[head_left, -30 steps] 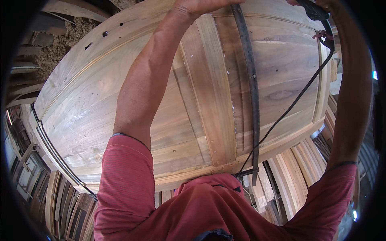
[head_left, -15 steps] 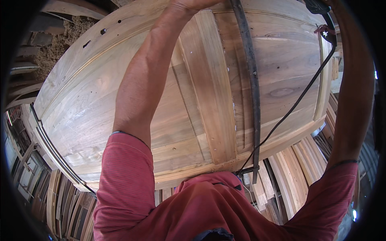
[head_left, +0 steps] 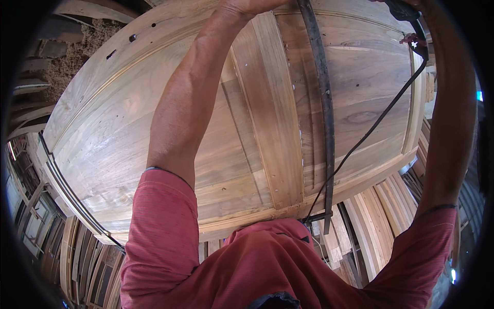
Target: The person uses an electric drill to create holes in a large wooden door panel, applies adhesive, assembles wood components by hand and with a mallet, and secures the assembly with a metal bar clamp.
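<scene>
A large wooden door panel [head_left: 206,175] lies in front of me, with raised panels and a central rail [head_left: 272,134]. Over its far edge reaches my left hand [head_left: 253,5], cut off by the top of the picture, so its fingers are hidden. A black metal clamp bar [head_left: 324,103] crosses the panel just right of that hand. At the top right, my right hand [head_left: 416,3] is around the rear end of a black corded power tool [head_left: 402,10]; the rest of the tool is out of view. Its black cord [head_left: 378,123] runs down across the panel toward me.
Stacked boards [head_left: 378,216] stand below the panel's near edge at right, with more timber strips [head_left: 77,257] at lower left. Sawdust [head_left: 85,56] and offcuts lie at far left. Another dark clamp bar [head_left: 77,193] borders the panel's left end.
My left forearm has shifted slightly to the right. The cord and the tool's rear end have moved a little to the left with my right hand.
</scene>
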